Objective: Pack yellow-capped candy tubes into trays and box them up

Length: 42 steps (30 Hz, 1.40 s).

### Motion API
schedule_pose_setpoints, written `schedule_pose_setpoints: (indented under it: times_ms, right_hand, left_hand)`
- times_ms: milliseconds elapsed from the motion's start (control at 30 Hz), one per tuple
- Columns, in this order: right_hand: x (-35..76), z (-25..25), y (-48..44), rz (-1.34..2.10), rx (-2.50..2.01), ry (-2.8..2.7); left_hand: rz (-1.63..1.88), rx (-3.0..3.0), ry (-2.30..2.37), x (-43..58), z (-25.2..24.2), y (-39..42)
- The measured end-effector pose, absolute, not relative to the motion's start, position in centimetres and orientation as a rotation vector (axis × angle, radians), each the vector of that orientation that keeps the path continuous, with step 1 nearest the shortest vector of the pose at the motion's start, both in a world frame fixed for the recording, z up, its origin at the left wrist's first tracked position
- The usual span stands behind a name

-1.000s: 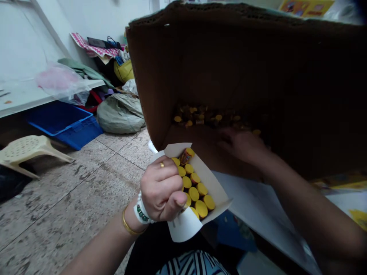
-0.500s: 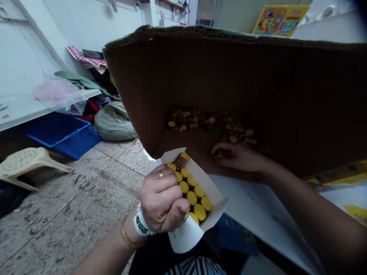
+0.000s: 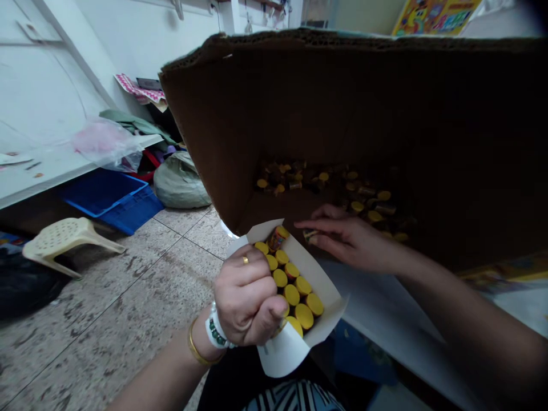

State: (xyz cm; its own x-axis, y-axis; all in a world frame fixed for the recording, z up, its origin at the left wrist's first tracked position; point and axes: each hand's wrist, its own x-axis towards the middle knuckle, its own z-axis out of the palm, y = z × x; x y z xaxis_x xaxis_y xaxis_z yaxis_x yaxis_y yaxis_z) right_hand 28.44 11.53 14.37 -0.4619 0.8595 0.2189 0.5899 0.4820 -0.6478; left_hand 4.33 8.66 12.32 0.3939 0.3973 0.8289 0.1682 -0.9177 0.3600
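Observation:
My left hand (image 3: 248, 299) is closed around the near left side of a small white carton (image 3: 319, 271) with its flaps up. Yellow-capped little tubs (image 3: 291, 295) stand packed in rows inside it, caps upward. One tub (image 3: 278, 238) at the far end leans over and shows its printed side. Just right of the carton, my right hand (image 3: 353, 237) pinches a small tub (image 3: 309, 233) between thumb and fingers at the mouth of a big cardboard box (image 3: 240, 114). More loose tubs (image 3: 363, 197) lie scattered on the dark floor of that box.
A blue crate (image 3: 111, 197), a cream plastic stool (image 3: 71, 242) and a stuffed sack (image 3: 182, 182) are on the left. Behind them runs a white table (image 3: 55, 165) with a plastic bag. A yellow printed box (image 3: 434, 17) stands beyond the big box.
My right hand has moved left and nearer from among the loose tubs, bringing a tub toward the carton. The left hand keeps its hold on the carton. The view has shifted slightly.

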Motion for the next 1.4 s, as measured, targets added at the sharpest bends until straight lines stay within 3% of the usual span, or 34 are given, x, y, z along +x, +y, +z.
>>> schedule_pose_setpoints:
  times_ms: [233, 400, 533, 733, 1200, 1400]
  right_hand:
    - [24.1, 13.5, 10.9, 0.644, -1.453, -2.259]
    - [27.0, 14.0, 13.0, 0.238, -1.435, -2.198]
    - [33.2, 14.1, 16.0, -0.2, -1.937, -2.336]
    - [35.7, 10.6, 17.6, -0.07, -1.984, -2.571]
    - [37.1, 9.4, 18.5, -0.002, -1.834, -2.51]
    - [33.2, 13.1, 14.9, 0.38, -1.5, -2.444]
  left_hand:
    - [1.516, 2.477, 0.512, 4.8, 12.7, 8.2]
    - [1.555, 2.484, 0.532, 4.6, 12.9, 8.3]
    - [1.575, 2.42, 0.507, 4.1, 12.8, 8.3]
    - [1.588, 2.415, 0.45, 3.6, 12.0, 8.6]
    - [1.542, 2.422, 0.453, 3.6, 12.6, 9.0]
    - [1.538, 2.435, 0.502, 3.1, 12.3, 8.9]
